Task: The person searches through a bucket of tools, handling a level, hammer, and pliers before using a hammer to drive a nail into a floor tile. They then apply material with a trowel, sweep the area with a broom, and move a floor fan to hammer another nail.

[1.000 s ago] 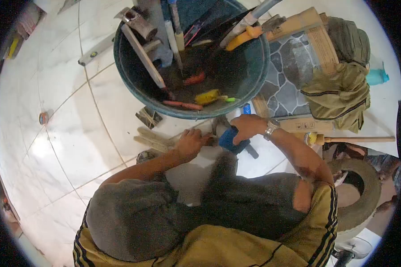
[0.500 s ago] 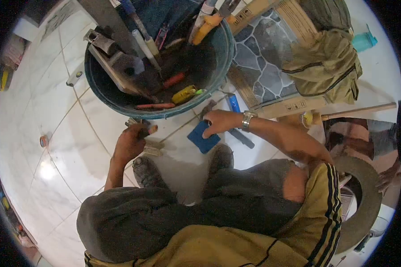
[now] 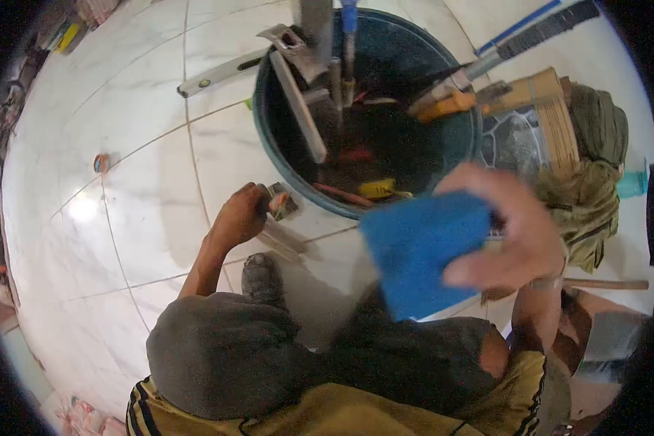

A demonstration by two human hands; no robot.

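Observation:
My right hand (image 3: 512,225) is raised close to the camera, blurred, with its fingers and thumb gripping the edge of a blue square pad (image 3: 425,251). The pad is held up in front of my right knee and the bucket's near rim. Lower down, over the tiles, my left hand (image 3: 241,214) is closed around a small greyish object (image 3: 283,203); I cannot tell what kind it is. A pale flat strip (image 3: 280,243) lies on the floor just below that hand, by my left shoe (image 3: 261,276).
Ahead stands a dark green bucket (image 3: 267,142) holding several tools, some jutting past its rim. A spirit level (image 3: 214,78) lies left of it. To the right are a cardboard-edged stone-pattern tile (image 3: 516,142), an olive cloth bag (image 3: 585,203) and a wooden stick (image 3: 607,284). A tape roll (image 3: 101,163) sits far left.
My right hand has lifted the blue pad from near the floor up toward the camera. My left hand keeps its grip low by the bucket. The view has shifted, moving the bucket rightward in it.

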